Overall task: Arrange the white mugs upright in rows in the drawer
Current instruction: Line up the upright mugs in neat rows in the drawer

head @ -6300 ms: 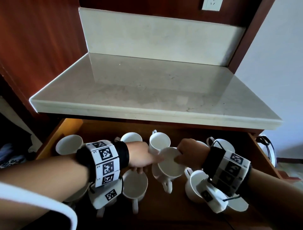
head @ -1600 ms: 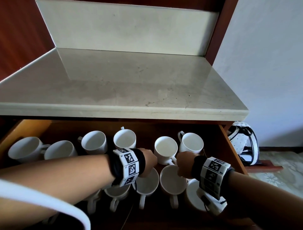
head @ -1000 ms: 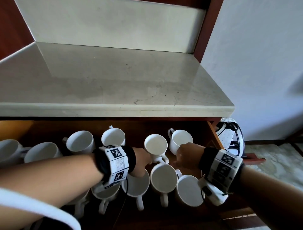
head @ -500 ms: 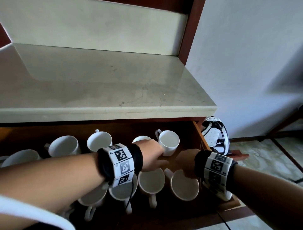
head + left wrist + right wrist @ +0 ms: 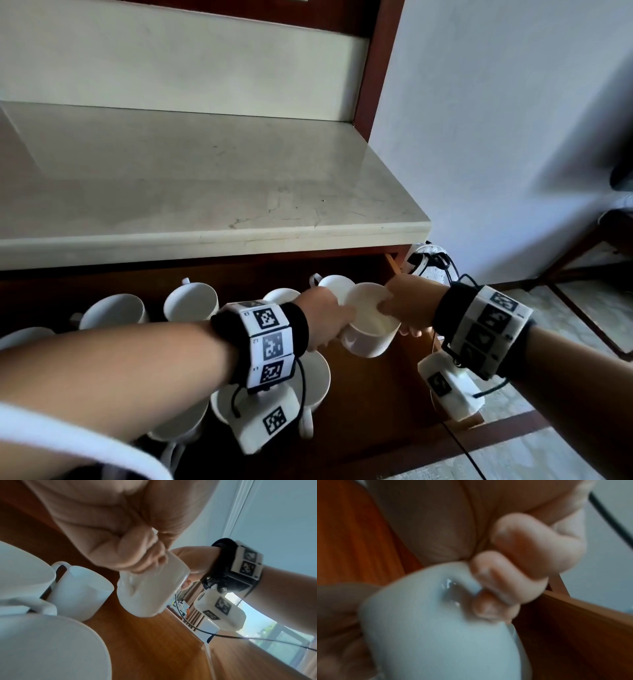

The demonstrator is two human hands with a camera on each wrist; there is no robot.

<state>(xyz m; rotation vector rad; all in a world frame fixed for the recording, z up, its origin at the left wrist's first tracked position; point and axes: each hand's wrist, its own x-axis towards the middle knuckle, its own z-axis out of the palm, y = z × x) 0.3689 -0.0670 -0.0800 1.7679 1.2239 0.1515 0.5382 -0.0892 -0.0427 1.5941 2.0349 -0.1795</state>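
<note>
At the lower left of the head view, upright white ceramic mugs (image 5: 191,301) stand in rows in the brown wooden drawer (image 5: 373,394). At centre, the left hand (image 5: 325,317) curls around a lifted white mug (image 5: 368,325), held above the drawer floor. The right hand (image 5: 406,303) pinches its opposite rim, fingers curled.

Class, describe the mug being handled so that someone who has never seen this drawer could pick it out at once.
Start at the pale stone countertop and look below it into the open wooden drawer full of white mugs. Near the drawer's right end, the left hand and right hand grip one mug between them. Unlike its neighbours standing on the drawer floor, it is lifted and tilted.
</note>
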